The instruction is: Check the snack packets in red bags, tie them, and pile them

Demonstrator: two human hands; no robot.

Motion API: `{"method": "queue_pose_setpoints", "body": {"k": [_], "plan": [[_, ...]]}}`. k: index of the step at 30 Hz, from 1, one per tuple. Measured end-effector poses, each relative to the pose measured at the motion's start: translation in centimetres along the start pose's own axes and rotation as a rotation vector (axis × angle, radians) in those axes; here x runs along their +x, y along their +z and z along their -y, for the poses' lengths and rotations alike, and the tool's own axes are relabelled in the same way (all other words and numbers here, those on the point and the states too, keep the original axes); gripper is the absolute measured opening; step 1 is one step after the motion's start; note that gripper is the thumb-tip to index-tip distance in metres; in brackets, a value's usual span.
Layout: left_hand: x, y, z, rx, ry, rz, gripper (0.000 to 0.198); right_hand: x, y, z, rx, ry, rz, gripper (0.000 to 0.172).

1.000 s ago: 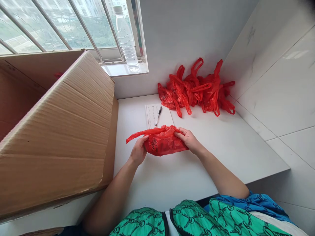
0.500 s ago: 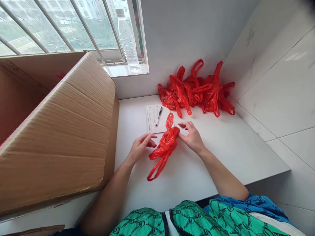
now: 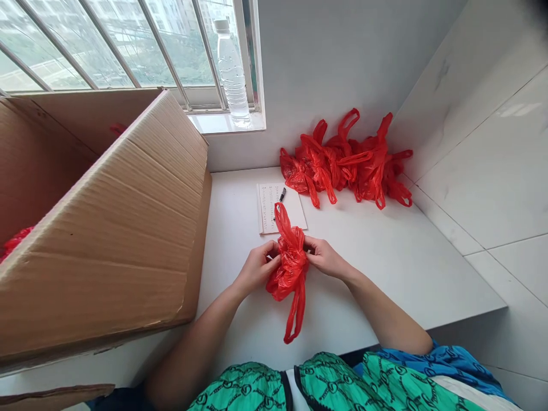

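Observation:
A knotted red plastic bag [image 3: 290, 268] is between my hands above the white tabletop, one handle loop pointing away and the other hanging toward me. My left hand [image 3: 262, 262] pinches its left side, fingers closed on the plastic. On the opposite side, my right hand [image 3: 323, 256] grips the bag near the knot with thumb and fingertips. What the bag contains cannot be made out. Just beyond it lies a notebook [image 3: 295, 208] with rows of small writing and a black-capped pen [image 3: 282, 195], partly covered by the upper loop.
Several tied red bags [image 3: 342, 162] are heaped against the back wall. A large open cardboard box [image 3: 128, 228] stands at the left, with red plastic inside. A clear water bottle [image 3: 233, 80] stands on the sill by the barred window. White tabletop [image 3: 385, 274] extends right.
My left hand, apart from the bag earlier, now grips it. My right hand has shifted slightly down and left. The bag has turned, its near loop swinging to the right. The view has shifted slightly.

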State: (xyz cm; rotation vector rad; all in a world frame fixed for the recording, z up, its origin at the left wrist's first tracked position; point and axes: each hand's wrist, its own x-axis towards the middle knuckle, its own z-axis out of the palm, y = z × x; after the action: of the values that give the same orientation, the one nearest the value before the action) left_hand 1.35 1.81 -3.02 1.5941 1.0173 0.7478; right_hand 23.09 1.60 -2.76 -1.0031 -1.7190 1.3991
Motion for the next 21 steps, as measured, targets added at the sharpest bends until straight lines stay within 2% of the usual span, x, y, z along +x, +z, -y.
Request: {"method": "queue_pose_setpoints", "body": {"k": [4,7,9,11,14,17,19,21], "plan": [[0.1,-1.8,-0.2,-0.120,-0.063,-0.014,0.022,-0.2,-1.9,-0.3,0.070,0.033,-0.158,0.023],[-0.1,-3.3,0.0,-0.012,-0.122,-0.001,0.022,-0.5,-3.5,-0.4,0.024,0.077,-0.306,0.023],[-0.2,-4.0,0.2,0.117,-0.135,0.009,0.021,-0.7,-4.1,-0.3,-0.104,0.092,-0.321,0.020],[-0.3,-4.1,0.3,0.232,-0.123,-0.004,0.019,-1.0,-4.1,0.0,-0.251,0.090,-0.273,0.017],[-0.3,-3.4,-0.3,0.335,-0.048,-0.158,0.018,-1.0,-3.5,0.6,-0.380,0.039,-0.247,0.018],[-0.5,-1.8,-1.7,0.352,0.107,-0.381,0.018,-0.7,-2.4,0.6,-0.398,-0.045,-0.401,0.021],[-0.7,-0.6,-2.4,0.359,0.239,-0.391,0.021,-0.2,-1.4,0.1,-0.427,-0.086,-0.472,0.033],[-0.9,0.5,-2.7,0.408,0.330,-0.283,0.033,0.2,-0.2,-0.6,-0.505,-0.098,-0.399,0.051]]}}
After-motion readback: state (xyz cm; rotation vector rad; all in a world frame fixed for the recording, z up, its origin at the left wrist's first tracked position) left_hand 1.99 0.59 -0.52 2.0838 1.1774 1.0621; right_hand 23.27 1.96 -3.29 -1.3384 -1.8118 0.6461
